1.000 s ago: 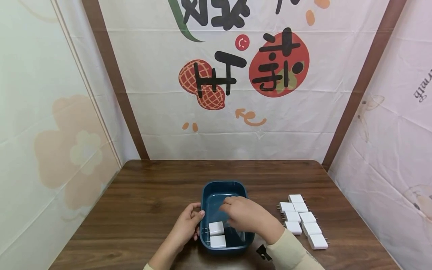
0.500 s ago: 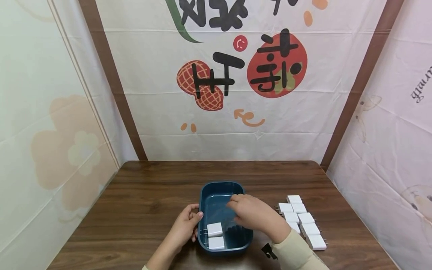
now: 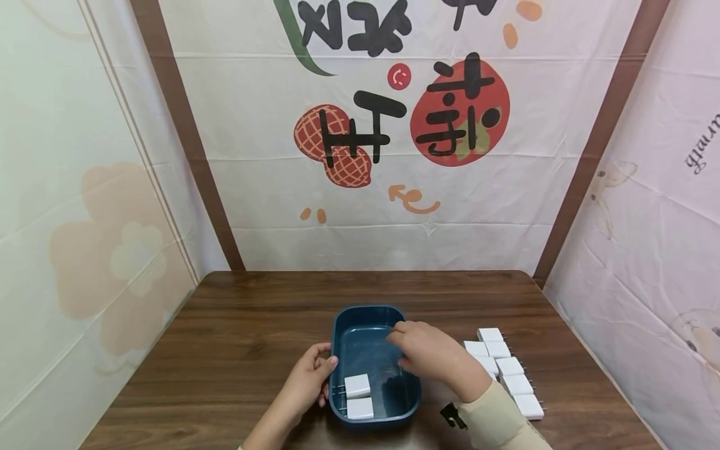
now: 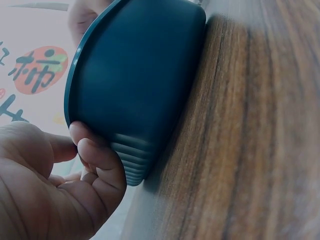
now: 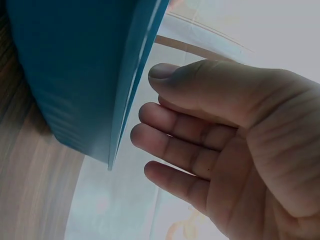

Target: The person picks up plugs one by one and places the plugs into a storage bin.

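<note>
Currently, a dark teal plastic tray (image 3: 365,351) sits on the wood-grain table (image 3: 264,319), upright, with two white two-pin plug adapters in it. The farther adapter (image 3: 357,385) and the nearer adapter (image 3: 360,409) lie one in front of the other at the tray's near left corner, their metal pins pointing toward its left wall.

The left hand (image 3: 308,380) grips the tray by that same wall: thumb at the rim, the other fingers (image 4: 102,160) curled against the outside, clamped on it. The right hand (image 3: 432,357) is over the tray's right rim, holding nothing. Its fingers (image 5: 155,139) are loosely bent, the thumb (image 5: 192,85) standing apart from them, and the right wrist view shows a gap between the fingertips and the tray's edge.

To the right of the tray, well apart from it, a cluster of white plug adapters (image 3: 509,366) lies packed close together, partly hidden by the right hand's forearm in its cream sleeve (image 3: 497,417). Beyond the tray, a white cloth (image 3: 264,209) hangs behind the table, printed with a red peanut (image 3: 344,167) and a persimmon (image 3: 423,106).
</note>
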The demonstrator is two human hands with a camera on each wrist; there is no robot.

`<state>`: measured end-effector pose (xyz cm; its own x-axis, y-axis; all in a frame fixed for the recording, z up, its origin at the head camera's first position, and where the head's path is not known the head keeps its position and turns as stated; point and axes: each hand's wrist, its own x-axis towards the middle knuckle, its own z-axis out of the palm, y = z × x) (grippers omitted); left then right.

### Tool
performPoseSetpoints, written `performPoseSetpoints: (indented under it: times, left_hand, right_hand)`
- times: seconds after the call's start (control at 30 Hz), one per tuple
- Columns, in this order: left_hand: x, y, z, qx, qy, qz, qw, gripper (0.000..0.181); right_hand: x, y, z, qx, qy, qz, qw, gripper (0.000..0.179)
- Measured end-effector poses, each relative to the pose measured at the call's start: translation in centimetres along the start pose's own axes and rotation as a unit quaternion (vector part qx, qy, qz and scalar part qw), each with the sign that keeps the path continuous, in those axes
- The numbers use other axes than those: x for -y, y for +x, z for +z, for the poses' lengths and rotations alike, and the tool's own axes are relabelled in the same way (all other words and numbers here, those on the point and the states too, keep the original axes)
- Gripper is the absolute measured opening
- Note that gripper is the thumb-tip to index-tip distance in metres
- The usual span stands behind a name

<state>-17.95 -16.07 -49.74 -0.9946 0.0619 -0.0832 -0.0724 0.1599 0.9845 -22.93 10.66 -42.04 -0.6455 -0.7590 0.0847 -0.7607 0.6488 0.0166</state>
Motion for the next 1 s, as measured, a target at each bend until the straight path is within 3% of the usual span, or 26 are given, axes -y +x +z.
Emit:
performPoseSetpoints:
  times: [0.27, 0.7, 1.0]
  left_hand:
    - [0.0, -0.1, 0.0, 0.005, 0.000, 0.000, 1.0000, 0.044]
    - [0.0, -0.3, -0.1, 0.004, -0.001, -0.005, 1.0000, 0.045]
    - [0.0, -0.1, -0.2, 0.003, -0.001, -0.005, 1.0000, 0.045]
  right_hand:
    - [-0.8, -0.3, 0.1, 0.030, 0.018, 0.033, 0.9988, 0.040]
    - [-2.1, -1.2, -0.5, 0.007, 0.057, 0.061, 0.9965, 0.021]
    - [-3.2, -1.7, -0.9, 0.037, 0.105, 0.099, 0.9888, 0.037]
